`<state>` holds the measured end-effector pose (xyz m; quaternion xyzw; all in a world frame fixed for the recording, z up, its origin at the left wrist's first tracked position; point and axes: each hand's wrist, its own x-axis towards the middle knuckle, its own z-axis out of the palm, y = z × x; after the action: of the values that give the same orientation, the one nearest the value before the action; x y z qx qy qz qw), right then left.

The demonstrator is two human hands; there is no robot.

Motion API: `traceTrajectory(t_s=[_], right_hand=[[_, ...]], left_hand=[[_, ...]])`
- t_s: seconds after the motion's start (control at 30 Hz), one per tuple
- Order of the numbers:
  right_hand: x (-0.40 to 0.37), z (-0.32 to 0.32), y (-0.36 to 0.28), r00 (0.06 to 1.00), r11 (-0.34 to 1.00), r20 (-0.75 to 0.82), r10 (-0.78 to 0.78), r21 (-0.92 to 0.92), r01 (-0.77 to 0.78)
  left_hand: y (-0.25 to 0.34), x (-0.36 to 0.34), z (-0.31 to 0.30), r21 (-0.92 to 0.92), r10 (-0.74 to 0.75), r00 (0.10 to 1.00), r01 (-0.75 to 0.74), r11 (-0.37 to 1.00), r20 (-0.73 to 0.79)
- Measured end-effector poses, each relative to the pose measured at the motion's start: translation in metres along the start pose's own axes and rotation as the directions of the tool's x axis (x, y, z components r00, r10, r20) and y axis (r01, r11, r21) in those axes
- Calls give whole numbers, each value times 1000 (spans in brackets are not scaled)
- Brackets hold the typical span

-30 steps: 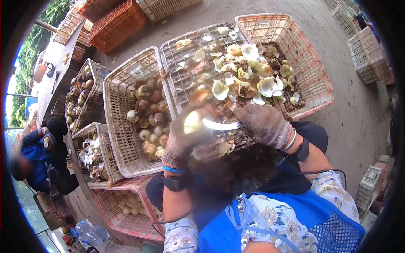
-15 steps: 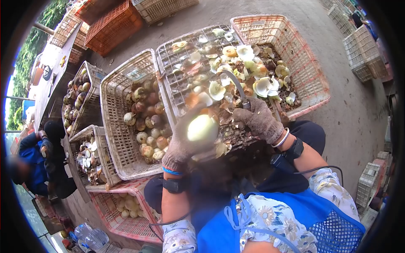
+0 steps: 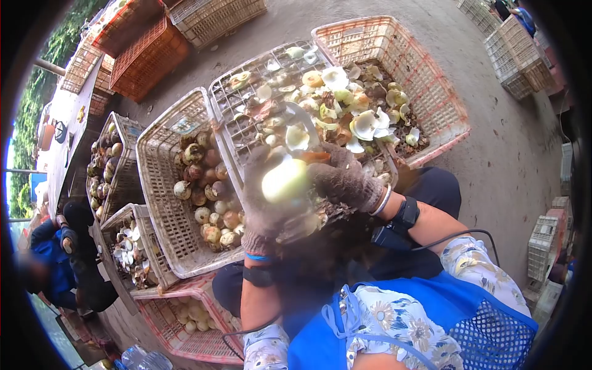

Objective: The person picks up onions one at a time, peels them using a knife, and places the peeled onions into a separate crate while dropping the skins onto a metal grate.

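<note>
A brown knit glove covers my left hand [image 3: 264,203], which holds a pale, peeled onion [image 3: 285,180]. Close against the onion's right side is my right hand [image 3: 347,179], also gloved, closed on a curved knife [image 3: 302,117] whose blade is blurred and points up and left. Beyond both hands lie onion peels [image 3: 365,125] on a grid-like crate top [image 3: 237,98] and in the crate [image 3: 431,92] to its right. Unpeeled onions [image 3: 213,191] fill part of the crate [image 3: 161,203] left of my left hand.
A red crate [image 3: 179,342] with pale onions stands at lower left, below a crate of peels [image 3: 132,246]. Another onion crate [image 3: 126,132] is farther left. A person in blue [image 3: 52,259] sits at the left edge. Orange crates [image 3: 151,58] and stacked crates [image 3: 518,58] stand farther back.
My right hand has moved left, up to the onion, with the knife. The onion and my left hand have shifted slightly left, and the whole view has shifted a little.
</note>
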<state>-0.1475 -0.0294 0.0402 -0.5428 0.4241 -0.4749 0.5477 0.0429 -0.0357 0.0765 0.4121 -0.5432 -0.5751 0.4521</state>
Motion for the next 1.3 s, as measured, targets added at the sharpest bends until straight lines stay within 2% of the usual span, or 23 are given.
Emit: traceTrajectory(t_s=[0.07,0.13,0.17,0.2,0.27,0.33,0.4,0.53,0.57,0.6,0.67,0.7,0.73,0.8,0.83,0.97,1.0,1.07,1.1,1.13,1.17,1.2,1.3], right_hand=[[4,12,-7,988,995,-115,-99,-4,99],[4,14,-12,972,989,-201,123,109,-102],[5,10,-4,987,995,-152,58,-71,-69],[4,11,-2,986,995,-153,61,-68,-72],[4,15,-2,972,935,-176,-158,-342,91],[9,14,12,960,955,-192,-204,-254,152],[13,11,7,966,935,-207,-155,-347,75],[19,6,20,968,995,-235,84,-29,-94],[18,1,17,965,955,-162,-207,-247,164],[17,0,12,965,954,-160,-209,-252,165],[16,3,-8,963,999,-266,-38,-35,30],[15,6,-23,949,982,-282,142,160,-100],[11,7,-31,949,982,-281,144,160,-102],[5,7,-38,947,965,-284,-150,-251,77],[11,15,-31,926,968,-282,-251,-75,239],[-1,17,-47,948,975,-307,-87,170,145],[3,4,-57,966,992,-252,-62,95,88],[11,-12,-70,931,929,-361,61,362,80],[25,-29,-57,918,955,-345,-196,146,258],[27,-40,-69,922,989,-372,-108,-138,60],[27,-51,-69,912,875,-310,-268,-475,96],[28,-58,-67,897,648,-197,-396,-752,121],[18,-41,-40,877,775,-154,-455,-554,305]], left_hand=[[-11,4,0,25,65,996,-64,998,-57],[-17,1,0,137,-179,980,190,972,-84],[-17,1,3,88,-196,975,206,975,-104],[-17,0,6,89,-200,974,210,974,-103],[-11,-1,13,87,-129,982,142,986,-139],[-24,-3,11,217,-94,980,132,967,-173],[-19,-2,15,333,-68,983,123,935,-170],[-7,-6,18,328,-45,991,84,941,-124],[1,-6,24,228,8,995,15,974,-96],[1,-6,25,224,11,995,11,975,-96],[-2,-5,19,-71,-88,995,85,994,-48],[-12,-3,12,-67,-134,991,133,989,-7],[-9,-3,12,-68,-136,991,135,989,-9],[-1,-2,13,-158,-289,956,294,943,52],[-6,-5,16,-214,-238,971,236,948,17],[-11,0,10,-171,-266,962,274,947,65],[-12,0,11,-218,-261,964,267,939,55],[-11,-2,14,-307,-257,966,256,917,37],[-12,-3,13,-430,-242,968,244,869,60],[-21,-5,11,-426,-240,969,242,872,59],[-33,-5,7,-263,-185,983,183,947,19],[-44,-4,3,-90,-120,993,119,989,-10],[-34,1,5,-166,-106,994,105,981,1]])
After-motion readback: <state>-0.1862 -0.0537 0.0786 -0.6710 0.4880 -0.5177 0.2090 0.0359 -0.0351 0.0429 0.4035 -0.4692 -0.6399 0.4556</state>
